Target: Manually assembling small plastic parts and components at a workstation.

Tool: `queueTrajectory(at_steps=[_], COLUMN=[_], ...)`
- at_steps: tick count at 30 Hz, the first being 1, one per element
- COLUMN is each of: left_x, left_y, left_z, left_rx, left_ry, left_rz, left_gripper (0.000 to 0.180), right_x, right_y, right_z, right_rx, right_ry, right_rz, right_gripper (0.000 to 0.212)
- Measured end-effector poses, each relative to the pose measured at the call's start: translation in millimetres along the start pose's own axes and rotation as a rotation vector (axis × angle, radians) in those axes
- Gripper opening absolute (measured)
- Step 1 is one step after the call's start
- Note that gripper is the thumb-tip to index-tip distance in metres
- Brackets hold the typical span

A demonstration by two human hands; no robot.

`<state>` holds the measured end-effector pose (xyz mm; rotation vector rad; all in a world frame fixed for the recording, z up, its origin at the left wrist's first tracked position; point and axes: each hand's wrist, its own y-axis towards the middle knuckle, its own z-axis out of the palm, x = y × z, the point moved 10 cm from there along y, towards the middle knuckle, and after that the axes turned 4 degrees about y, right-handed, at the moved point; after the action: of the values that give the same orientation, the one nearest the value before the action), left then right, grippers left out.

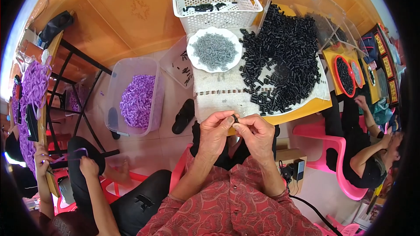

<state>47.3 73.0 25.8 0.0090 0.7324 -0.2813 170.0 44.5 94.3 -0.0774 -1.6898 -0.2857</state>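
In front of my chest, at the table's near edge, my left hand [215, 132] and my right hand [255, 134] meet with their fingertips pinched. Between them is a small black piece [235, 118], mostly covered by the fingers; it resembles the short black tubes on the table. A large heap of these black tubes [284, 57] spreads over the cloth beyond my right hand. Beyond my left hand stands a white scalloped plate [191, 52] holding many small clear-grey pieces [214, 51].
A white perforated basket [210, 19] with some black tubes stands behind the plate. On the left floor, a clear bin [111, 105] holds purple strips [138, 100], near a black slipper [183, 116]. Co-workers sit at both sides, one on a pink chair [326, 148]. A red bowl [335, 72] stands far right.
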Motion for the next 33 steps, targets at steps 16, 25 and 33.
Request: queueTrajectory(at_steps=[16,25,33], left_x=[22,29,35], left_y=[2,2,-1], left_z=[3,-5,-5], left_rx=[0.031,-0.041,-0.005], left_ry=[-0.238,-0.309,-0.301], left_rz=[-0.184,-0.245,-0.350], left_gripper=[0.020,0.029,0.028], right_x=[32,26,24], right_y=[13,14,10], right_z=[10,15,13], right_rx=[0.139,0.181,0.147], right_ry=[-0.216,-0.214,-0.234], right_rz=[-0.307,-0.312,-0.344], right_gripper=[0.035,0.036,0.033])
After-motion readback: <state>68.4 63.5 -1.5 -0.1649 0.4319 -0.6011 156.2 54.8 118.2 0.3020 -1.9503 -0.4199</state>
